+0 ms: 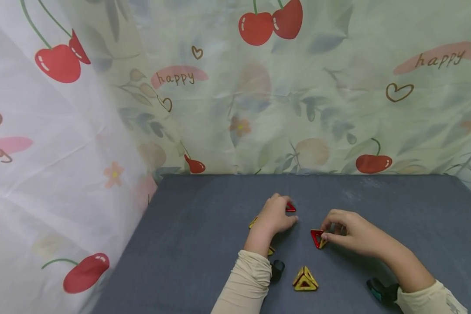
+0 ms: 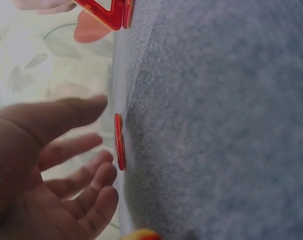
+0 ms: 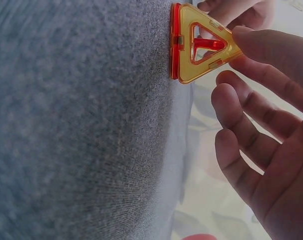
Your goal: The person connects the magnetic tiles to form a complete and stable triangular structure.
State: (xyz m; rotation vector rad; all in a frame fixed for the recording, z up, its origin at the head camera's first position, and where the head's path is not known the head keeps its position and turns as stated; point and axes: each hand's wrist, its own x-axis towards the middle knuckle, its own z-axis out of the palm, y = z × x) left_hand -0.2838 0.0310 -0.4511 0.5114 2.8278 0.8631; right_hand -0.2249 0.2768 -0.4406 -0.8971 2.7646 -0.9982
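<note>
My right hand pinches the tip of a yellow triangular magnetic tile between thumb and index finger. That tile stands tilted up from the table, joined to red triangular tiles; the other right fingers are loosely bent. My left hand hovers just over a red triangular tile lying flat farther back. In the left wrist view, its thumb and fingers are apart, with the flat red tile beyond their tips. I cannot tell whether they touch it.
A yellow tile pyramid stands near the front of the dark grey table. Yellow tiles show partly behind the left hand, another beside the left wrist. A patterned curtain borders the table's back and left.
</note>
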